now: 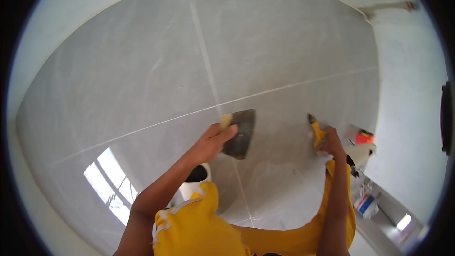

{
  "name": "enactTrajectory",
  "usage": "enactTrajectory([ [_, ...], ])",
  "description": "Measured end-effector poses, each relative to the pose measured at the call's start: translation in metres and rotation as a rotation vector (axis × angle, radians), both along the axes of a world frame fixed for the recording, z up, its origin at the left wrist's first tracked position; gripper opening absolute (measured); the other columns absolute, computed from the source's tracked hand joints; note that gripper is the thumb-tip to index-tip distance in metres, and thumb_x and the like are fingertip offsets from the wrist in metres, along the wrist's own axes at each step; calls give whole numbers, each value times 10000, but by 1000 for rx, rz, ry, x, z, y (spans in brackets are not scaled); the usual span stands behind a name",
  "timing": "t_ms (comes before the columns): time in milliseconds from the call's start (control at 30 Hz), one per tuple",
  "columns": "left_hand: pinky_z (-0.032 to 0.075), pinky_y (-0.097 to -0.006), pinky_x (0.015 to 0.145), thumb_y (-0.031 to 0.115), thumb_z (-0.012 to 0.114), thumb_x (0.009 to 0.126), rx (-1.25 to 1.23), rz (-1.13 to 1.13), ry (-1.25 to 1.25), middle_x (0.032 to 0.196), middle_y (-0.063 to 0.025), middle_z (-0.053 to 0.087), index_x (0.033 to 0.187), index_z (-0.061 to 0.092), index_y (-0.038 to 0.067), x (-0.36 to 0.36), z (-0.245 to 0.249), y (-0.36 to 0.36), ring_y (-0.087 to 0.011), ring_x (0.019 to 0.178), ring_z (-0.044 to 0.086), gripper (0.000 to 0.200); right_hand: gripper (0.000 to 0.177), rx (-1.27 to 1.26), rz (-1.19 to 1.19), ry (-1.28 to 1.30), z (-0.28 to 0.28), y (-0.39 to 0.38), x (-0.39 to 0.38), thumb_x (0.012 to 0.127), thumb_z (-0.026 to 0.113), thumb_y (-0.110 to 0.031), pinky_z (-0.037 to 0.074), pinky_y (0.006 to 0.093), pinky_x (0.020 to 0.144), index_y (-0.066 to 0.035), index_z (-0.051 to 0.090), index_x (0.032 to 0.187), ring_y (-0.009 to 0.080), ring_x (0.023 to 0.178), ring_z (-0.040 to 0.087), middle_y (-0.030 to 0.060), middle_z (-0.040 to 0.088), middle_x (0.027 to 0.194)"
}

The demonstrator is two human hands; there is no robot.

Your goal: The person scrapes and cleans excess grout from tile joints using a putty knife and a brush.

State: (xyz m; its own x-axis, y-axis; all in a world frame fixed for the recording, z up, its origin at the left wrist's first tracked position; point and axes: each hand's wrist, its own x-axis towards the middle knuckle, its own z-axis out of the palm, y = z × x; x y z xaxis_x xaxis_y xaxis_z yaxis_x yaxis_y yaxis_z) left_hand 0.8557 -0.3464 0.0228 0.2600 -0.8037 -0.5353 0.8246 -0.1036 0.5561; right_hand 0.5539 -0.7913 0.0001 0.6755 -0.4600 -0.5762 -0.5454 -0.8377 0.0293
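Two tools are held out over a grey tiled floor (118, 57), one in each of the person's bare hands. The left hand (212, 146) grips a broad scraper (241, 135) with a dark, smeared blade and a pale handle; the thumb presses on the upper face, while the other fingers (mostly hidden underneath) cannot be made out. The blade is just below the place where two pale joint lines (166, 119) cross, and whether it touches the tile cannot be told.

Well apart from it, the right hand (333, 143) is closed around the lower part of a yellow tool (317, 132) whose dark tip points away from the person. The picture is blurred here, so the exact placing of those fingers is unclear.

Yellow clothing (204, 223) with white trim at one side covers the person's lap and legs. A white-and-black item (196, 175) (perhaps footwear) shows beside the left forearm, and a pale rounded item (361, 154) lies beyond the right wrist. Just above that is a red-and-yellow object (364, 137), near the foot of a pale wall (407, 90). Lower down on the right is a blue, red and white packet (366, 206). A bright window reflection (110, 180) shines on the tiles at the lower left.
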Motion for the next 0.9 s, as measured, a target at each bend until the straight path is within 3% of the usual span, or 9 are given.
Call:
enactTrajectory([
  [67, 485, -254, 804, 450, 529, 1004, 229, -136, -173, 1041, -65, 631, 1266, 549, -40, 16, 5, 12, -134, 890, 593, 555, 1093, 91, -112, -88, -13, -5, -21, 409, 933, -81, 439, 438, 1029, -45, 410, 1368, 391, 1217, 507, 176, 510, 1309],
  [100, 483, -250, 799, 454, 549, 993, 371, -260, -251, 1002, -65, 636, 1234, 567, -50, 30, 17, 15, -135, 867, 587, 559, 832, -18, -105, 29, 3, 9, -1, 442, 941, -146, 500, 423, 922, -25, 556, 1170, 362, 1040, 612, 162, 624, 1106],
  [133, 502, -282, 818, 443, 553, 983, 578, -115, -373, 985, -79, 654, 1232, 572, -50, 21, 24, 16, -141, 886, 616, 552, 715, 28, -59, 136, -5, 19, 15, 476, 936, -180, 512, 418, 862, -20, 592, 1081, 356, 948, 629, 156, 651, 1027],
  [267, 481, -344, 961, 416, 535, 982, -115, 189, 202, 1194, -138, 619, 1333, 504, -30, 15, -26, 14, -198, 1124, 592, 568, 500, 176, -188, 76, 53, 43, 83, 651, 877, -288, 525, 368, 750, 34, 652, 960, 273, 795, 668, 137, 683, 866],
  [500, 344, -469, 1125, 348, 590, 941, -332, 513, 667, 1376, -119, 544, 1398, 476, 102, -24, -34, -19, -289, 1314, 472, 531, 446, 1035, -587, -765, 78, 197, 193, 795, 821, -234, 505, 298, 828, 14, 622, 1109, 142, 884, 622, 35, 663, 922],
  [700, 402, -465, 1063, 356, 606, 940, -413, 673, 737, 1240, -97, 634, 1301, 551, 102, -9, -24, 23, -280, 1228, 542, 446, 370, 991, -305, -601, 66, 242, 198, 809, 790, -114, 481, 294, 865, -7, 622, 1120, 137, 972, 594, 46, 627, 1048],
  [767, 494, -414, 934, 367, 604, 947, -260, 535, 437, 1101, -99, 667, 1238, 568, 56, 5, -23, 58, -251, 1080, 625, 428, 365, 875, -371, -746, 64, 208, 206, 821, 771, -97, 482, 297, 864, -3, 623, 1141, 138, 963, 594, 55, 636, 1053],
  [833, 526, -342, 816, 339, 620, 954, -43, 434, 173, 1015, -92, 653, 1188, 567, 24, 18, -5, 75, -189, 932, 644, 396, 371, 464, -145, -931, 68, 181, 227, 849, 742, -77, 483, 283, 852, 0, 619, 1190, 131, 948, 600, 66, 656, 1057],
  [900, 506, -296, 820, 277, 632, 957, 120, 298, -124, 1023, -65, 642, 1187, 561, 10, 14, -5, 86, -144, 929, 616, 360, 369, 374, -186, -924, 53, 137, 241, 874, 720, -88, 492, 288, 853, -10, 621, 1220, 155, 939, 623, 88, 675, 1076],
])
